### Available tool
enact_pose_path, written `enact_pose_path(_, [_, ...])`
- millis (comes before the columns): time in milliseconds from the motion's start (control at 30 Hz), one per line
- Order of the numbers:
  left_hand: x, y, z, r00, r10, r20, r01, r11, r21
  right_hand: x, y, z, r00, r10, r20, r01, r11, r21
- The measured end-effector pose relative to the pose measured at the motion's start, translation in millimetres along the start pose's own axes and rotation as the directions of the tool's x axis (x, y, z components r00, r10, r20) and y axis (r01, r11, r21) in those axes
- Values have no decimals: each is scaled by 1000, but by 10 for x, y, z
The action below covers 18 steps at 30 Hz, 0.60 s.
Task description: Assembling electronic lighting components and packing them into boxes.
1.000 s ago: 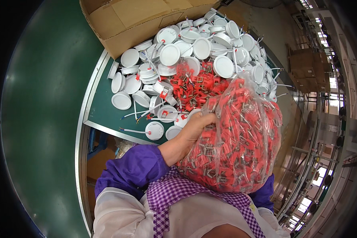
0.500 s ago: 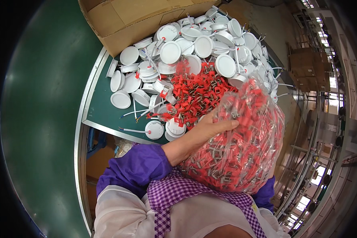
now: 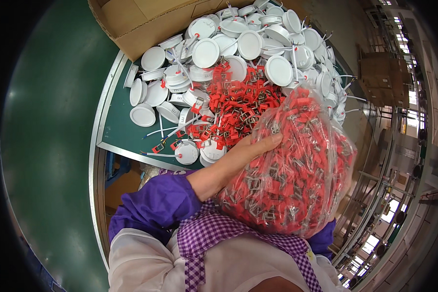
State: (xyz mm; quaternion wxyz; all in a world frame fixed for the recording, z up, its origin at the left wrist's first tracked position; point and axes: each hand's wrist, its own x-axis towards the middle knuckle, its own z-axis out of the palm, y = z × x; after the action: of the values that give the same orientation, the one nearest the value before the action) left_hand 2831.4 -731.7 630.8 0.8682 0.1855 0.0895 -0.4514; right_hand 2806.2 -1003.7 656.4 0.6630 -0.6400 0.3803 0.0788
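A large clear plastic bag [image 3: 292, 170] full of small red plastic pieces with metal spring clips leans against my front. My left hand [image 3: 258, 148] is closed on the bag's left side near the top, its thumb lying over the film. My right hand is hidden behind the bag; only its purple sleeve [image 3: 323, 238] shows at the lower right. Beyond the bag's mouth, a heap of the loose red clips [image 3: 243, 104] lies against and over round white lamp discs [image 3: 205, 52] with short wires.
The white discs pile across the green worktop [image 3: 117, 124] toward the right edge. An open cardboard box [image 3: 146, 29] stands at the back left. A metal-edged green surface [image 3: 48, 160] runs along the left. Stacked cartons [image 3: 384, 80] stand beyond on the right.
The bag and my left hand have shifted slightly, and the bag's top sits a little higher. More red clips now lie at the heap's near left, among the wires and discs.
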Motion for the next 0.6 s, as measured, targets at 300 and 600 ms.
enact_pose_path(300, [105, -77, -221, 996, -87, 28, 87, 996, 4, -152, -84, 50, 996, -43, -74, 44, 999, 16])
enact_pose_path(600, [138, -3, -147, 979, -125, 164, 152, 975, -164, -324, -64, -51, 982, -71, -177, 82, 995, 58])
